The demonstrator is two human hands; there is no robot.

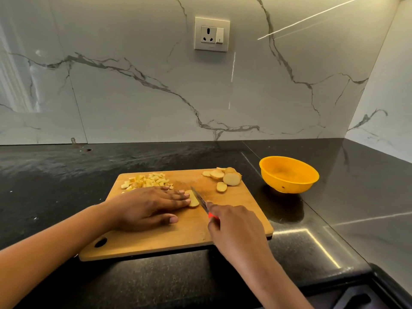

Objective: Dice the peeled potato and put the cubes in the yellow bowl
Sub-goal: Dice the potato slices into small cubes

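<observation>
A wooden cutting board (236,204) lies on the black counter. My left hand (147,206) lies flat on it, straight fingertips pressing a potato slice (193,199). My right hand (231,226) grips a red-handled knife (200,200); its blade rests against the right side of that slice. A pile of potato cubes (146,181) sits at the board's far left. Several round potato slices (224,176) lie at the board's far right. The yellow bowl (288,175) stands on the counter to the right of the board, with nothing visible in it.
A marble backsplash with a wall socket (211,34) rises behind the black counter (55,175). The counter turns a corner at the right. A dark hob edge (361,295) shows at the bottom right.
</observation>
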